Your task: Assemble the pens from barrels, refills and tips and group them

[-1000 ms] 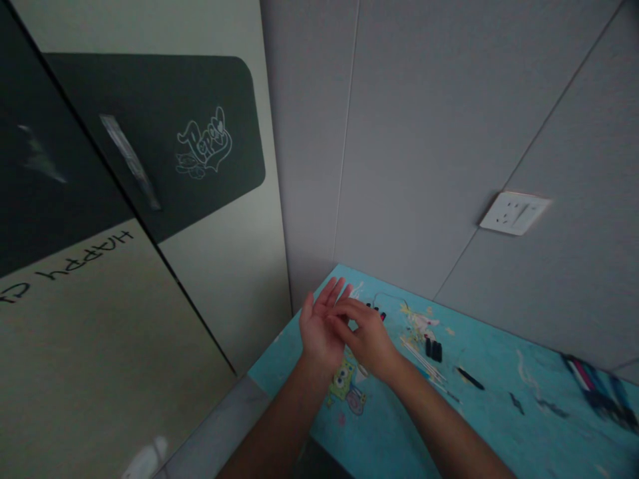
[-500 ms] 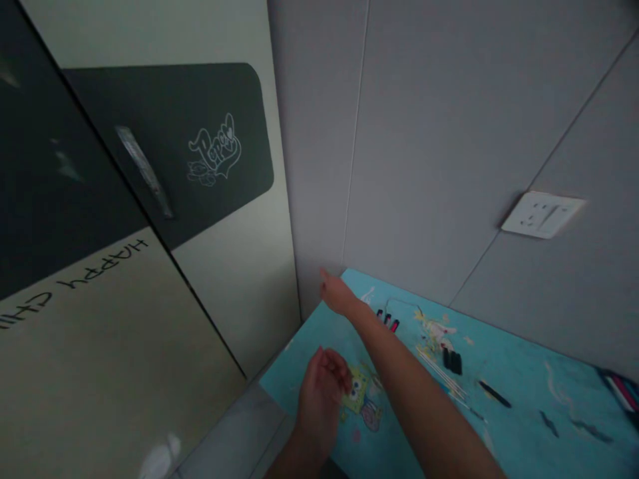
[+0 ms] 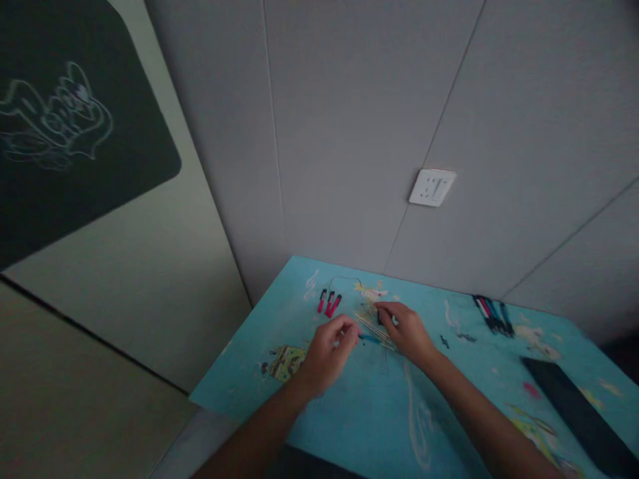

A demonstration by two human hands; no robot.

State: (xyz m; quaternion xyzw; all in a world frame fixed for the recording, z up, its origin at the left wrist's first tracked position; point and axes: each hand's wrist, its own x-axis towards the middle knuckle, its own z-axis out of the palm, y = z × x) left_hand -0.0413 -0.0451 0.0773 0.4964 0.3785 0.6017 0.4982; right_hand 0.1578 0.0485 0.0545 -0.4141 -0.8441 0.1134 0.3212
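My left hand (image 3: 332, 349) is held over the blue table, thumb and fingers pinched together. Its fingertips are near one end of a thin blue stick (image 3: 369, 338); whether they grip anything is hidden. To its right, my right hand (image 3: 407, 332) has its fingers closed around a small dark piece (image 3: 381, 317), mostly covered by the fingers. Several thin pale sticks (image 3: 372, 326) lie between the two hands. Beyond my left hand, three short pink-and-black markers (image 3: 329, 304) lie side by side.
The blue table (image 3: 369, 419) with printed cartoons meets a grey wall with a white socket (image 3: 432, 187). Several pens (image 3: 493, 315) lie at the back right. A long black strip (image 3: 582, 409) is at right. A cabinet (image 3: 164, 286) borders the left.
The view has swung right. My right hand has moved from the table's far left corner to the dark pieces by the sticks. My left hand has shifted toward the sticks, its fingers now pinched.
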